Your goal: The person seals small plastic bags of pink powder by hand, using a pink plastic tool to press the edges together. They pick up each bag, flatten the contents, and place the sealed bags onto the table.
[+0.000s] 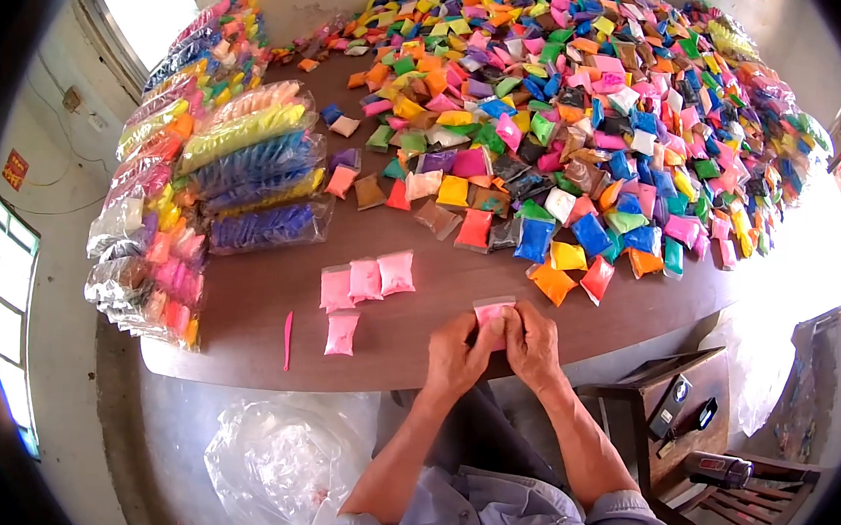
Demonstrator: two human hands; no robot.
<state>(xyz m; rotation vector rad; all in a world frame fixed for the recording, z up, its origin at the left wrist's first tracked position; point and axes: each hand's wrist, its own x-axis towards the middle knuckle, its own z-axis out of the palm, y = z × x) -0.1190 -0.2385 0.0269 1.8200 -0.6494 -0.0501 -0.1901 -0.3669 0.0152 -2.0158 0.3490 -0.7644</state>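
Observation:
Near the table's front edge, my left hand (457, 353) and my right hand (531, 344) together hold a small pink packet (495, 310), thumbs on its face and fingers curled around its sides. Its lower part is partly covered by the thumbs. To the left of my hands, three pink packets (365, 279) lie side by side, with one more pink packet (341, 334) just below them. A thin pink plastic tool (288, 341) lies farther left on the brown table (245, 295).
A large heap of multicoloured packets (564, 117) covers the table's far side and right. Stacked clear bags of packets (263, 157) stand at left. Below the front edge are a crumpled clear bag (279, 456) and, at right, a wooden chair (743, 504) beside a small wooden stand (681, 404).

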